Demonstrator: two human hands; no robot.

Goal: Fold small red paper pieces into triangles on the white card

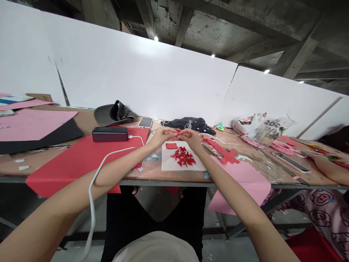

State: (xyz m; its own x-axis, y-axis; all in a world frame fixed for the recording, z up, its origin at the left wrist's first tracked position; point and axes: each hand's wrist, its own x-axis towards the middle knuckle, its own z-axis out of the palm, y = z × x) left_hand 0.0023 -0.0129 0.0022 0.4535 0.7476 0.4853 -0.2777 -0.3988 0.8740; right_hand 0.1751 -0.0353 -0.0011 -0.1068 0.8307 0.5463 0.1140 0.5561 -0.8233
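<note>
While my left hand (pixel 163 135) and right hand (pixel 191 137) pinch tight on a small red paper strip (pixel 178 134), I seem mid-fold, needing a crisp crease.

Red strip (pixel 177 135) you hold, centre frame: matt paper. Folded bits (pixel 183 156) below it: same red paper, creased, on smooth white sheet (pixel 167 166). Red sheet (pixel 73 162) lower left, pink sheet (pixel 242 183) lower right: matt paper. Power bank (pixel 109 134) left of centre: smooth black plastic, slight sheen. Cable (pixel 92 196): smooth white plastic. Cap (pixel 113 114) above it: grey cloth. Bag (pixel 261 127) at right: crinkled glossy plastic. Table (pixel 267 169): worn matt wood.
</note>
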